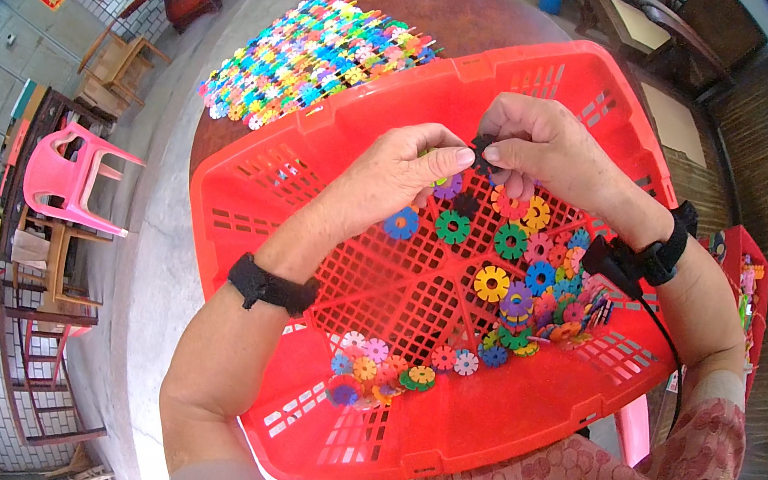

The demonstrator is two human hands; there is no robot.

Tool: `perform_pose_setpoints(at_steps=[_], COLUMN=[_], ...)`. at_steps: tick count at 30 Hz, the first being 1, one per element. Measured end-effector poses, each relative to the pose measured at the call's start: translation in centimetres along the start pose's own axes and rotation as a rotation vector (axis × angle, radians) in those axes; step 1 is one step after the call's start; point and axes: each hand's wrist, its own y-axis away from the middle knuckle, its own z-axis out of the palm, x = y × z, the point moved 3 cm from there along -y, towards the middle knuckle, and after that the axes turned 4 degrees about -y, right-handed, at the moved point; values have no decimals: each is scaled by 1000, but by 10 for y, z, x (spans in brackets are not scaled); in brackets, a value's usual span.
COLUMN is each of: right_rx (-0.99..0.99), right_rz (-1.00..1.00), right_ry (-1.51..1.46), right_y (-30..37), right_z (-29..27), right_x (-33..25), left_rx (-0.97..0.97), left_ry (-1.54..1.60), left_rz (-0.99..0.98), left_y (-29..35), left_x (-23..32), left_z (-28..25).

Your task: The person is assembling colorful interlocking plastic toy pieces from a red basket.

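Note:
My two hands meet over a large red plastic basket (371,125). My right hand (554,151) pinches a black notched plastic disc (484,156) between thumb and fingers. My left hand (404,169) is closed beside it, thumb tip close to the black disc; what its fingers hold is mostly hidden. Below the hands, loose flower-shaped discs lie in the basket, among them a green disc (452,227), a blue disc (401,224) and a yellow disc (492,284). More discs are heaped at the basket's right side and near its front wall.
Beyond the basket, a broad multicoloured sheet of joined discs (315,63) lies on a round brown table (480,13). A pink plastic chair (65,171) stands to the left, near wooden furniture. At the right is a red container (746,252) with colourful pieces. A cable hangs from my right wrist.

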Motion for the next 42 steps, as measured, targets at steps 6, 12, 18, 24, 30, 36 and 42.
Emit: perform_pose_setpoints(at_steps=[6, 12, 18, 24, 30, 36, 42], right_rx=[-3, -71, -110, -72, -76, -9, -19], right_rz=[-51, -34, -52, -39, -55, -34, -291], right_ry=[0, 72, 21, -2, -26, -9, 1162], right_y=[-4, -5, -5, -2, -2, -12, -24], right_z=[-1, -1, 0, 5, 8, 6, 5], right_x=[7, -1, -2, 0, 0, 27, 105], left_rx=[-69, -20, 31, 47, -9, 98, 171], left_ry=[17, -53, -121, -147, -161, -536, -545], left_rz=[-171, -89, -54, -52, -48, 37, -29], left_y=[2, 1, 3, 4, 2, -3, -11], left_x=[11, 16, 15, 22, 18, -1, -20], left_z=[7, 6, 6, 8, 4, -9, -34])
